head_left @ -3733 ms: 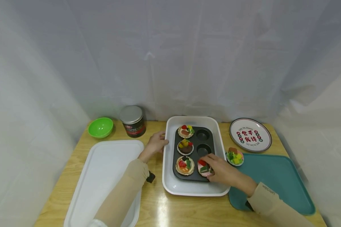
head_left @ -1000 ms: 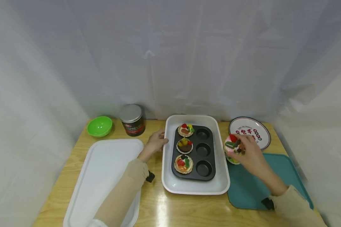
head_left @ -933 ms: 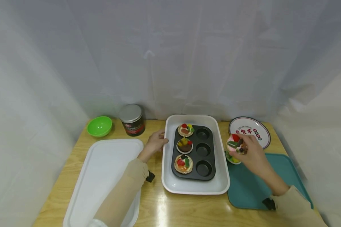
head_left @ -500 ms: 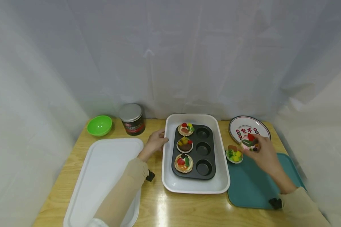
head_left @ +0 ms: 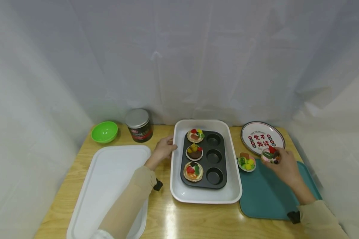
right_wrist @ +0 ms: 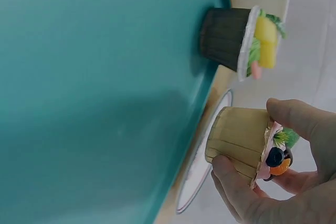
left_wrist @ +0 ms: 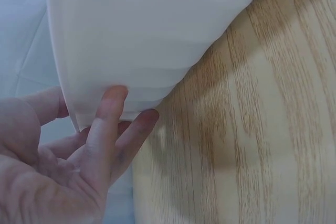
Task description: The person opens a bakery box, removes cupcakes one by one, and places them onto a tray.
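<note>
My right hand (head_left: 286, 167) pinches a toy cupcake (right_wrist: 239, 137) with a tan cup and fruit on top, over the far part of the teal tray (head_left: 272, 199). Another toy cupcake (right_wrist: 226, 38), dark-cupped with yellow and green topping, stands at that tray's far left corner. My left hand (head_left: 163, 151) grips the left wall of a white bin (head_left: 206, 198), thumb at the rim and fingers against the outside. Inside the bin lies a black muffin pan (head_left: 207, 136). Its left column holds a tart (head_left: 195, 136), a chocolate one (head_left: 194, 152) and a fruit one (head_left: 193, 172); the right cups are bare.
A white plate (head_left: 251, 132) with red lettering lies behind the teal tray. On the left is a white tray (head_left: 113, 179), with a green bowl (head_left: 104, 132) and an espresso tin (head_left: 139, 126) behind it. A pale curtain hangs at the table's back.
My right hand has lifted the pink cupcake from the pan's near right cup and carried it right, past the other cupcake, to over the teal tray. My left hand stays on the bin.
</note>
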Tool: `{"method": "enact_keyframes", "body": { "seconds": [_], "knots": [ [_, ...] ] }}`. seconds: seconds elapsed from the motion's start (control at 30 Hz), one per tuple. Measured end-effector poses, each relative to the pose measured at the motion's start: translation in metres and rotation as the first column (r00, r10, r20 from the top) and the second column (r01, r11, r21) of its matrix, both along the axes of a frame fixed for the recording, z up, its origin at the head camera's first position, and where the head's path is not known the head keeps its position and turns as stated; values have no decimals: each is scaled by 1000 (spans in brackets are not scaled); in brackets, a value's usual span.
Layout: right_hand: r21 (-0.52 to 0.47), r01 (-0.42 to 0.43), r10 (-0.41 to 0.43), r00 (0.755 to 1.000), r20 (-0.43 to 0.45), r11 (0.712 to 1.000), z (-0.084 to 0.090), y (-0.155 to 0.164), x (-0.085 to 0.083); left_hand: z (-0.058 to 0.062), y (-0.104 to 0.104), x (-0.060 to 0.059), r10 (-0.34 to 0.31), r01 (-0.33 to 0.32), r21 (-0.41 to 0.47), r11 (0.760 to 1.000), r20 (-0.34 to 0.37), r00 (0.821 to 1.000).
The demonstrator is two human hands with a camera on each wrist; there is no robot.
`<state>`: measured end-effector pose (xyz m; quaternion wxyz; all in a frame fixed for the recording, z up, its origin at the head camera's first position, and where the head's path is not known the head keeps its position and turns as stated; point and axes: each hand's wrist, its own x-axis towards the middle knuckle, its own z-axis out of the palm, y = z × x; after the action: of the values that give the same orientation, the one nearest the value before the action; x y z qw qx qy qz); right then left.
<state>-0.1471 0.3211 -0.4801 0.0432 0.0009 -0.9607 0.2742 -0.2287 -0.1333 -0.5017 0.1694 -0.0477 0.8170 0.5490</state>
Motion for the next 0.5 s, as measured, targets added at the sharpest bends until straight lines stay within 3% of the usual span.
{"method": "enact_keyframes", "body": {
  "seconds": [0.5],
  "knots": [
    [26,9,-10,999,48,1000,-24,12,-1,0,-1,1,-1,1,30,1000,3,1000]
  ]
}}
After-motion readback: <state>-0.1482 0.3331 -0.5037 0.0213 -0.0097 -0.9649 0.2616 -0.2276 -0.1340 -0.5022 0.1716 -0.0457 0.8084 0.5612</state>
